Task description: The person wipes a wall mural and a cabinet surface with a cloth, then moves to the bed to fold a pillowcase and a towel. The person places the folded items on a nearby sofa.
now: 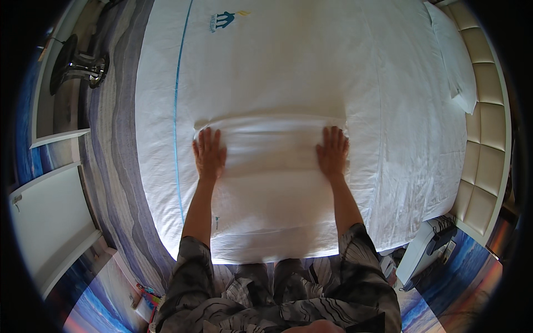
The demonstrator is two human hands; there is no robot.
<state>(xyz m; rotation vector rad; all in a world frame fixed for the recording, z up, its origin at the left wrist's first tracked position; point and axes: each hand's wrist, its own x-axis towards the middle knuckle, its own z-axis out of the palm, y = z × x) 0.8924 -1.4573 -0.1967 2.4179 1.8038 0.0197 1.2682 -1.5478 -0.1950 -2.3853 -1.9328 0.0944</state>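
A white pillowcase or pillow (275, 191) lies flat on the white bedding (275, 62) at the bed's near edge, with soft creases across its far part. My left hand (209, 154) lies palm down at its far left corner, fingers slightly spread. Near the far right corner, my right hand (333, 153) rests palm down in the same way. Neither hand visibly grips the fabric. A blue line runs along the bedding left of my left hand, and a printed house logo is farther up.
Another white pillow (452, 54) lies by the padded beige headboard (487, 120). A white bedside cabinet (420, 249) with cables stands at the lower right. On the left are a black stool (79, 68) and a white cabinet (54, 220).
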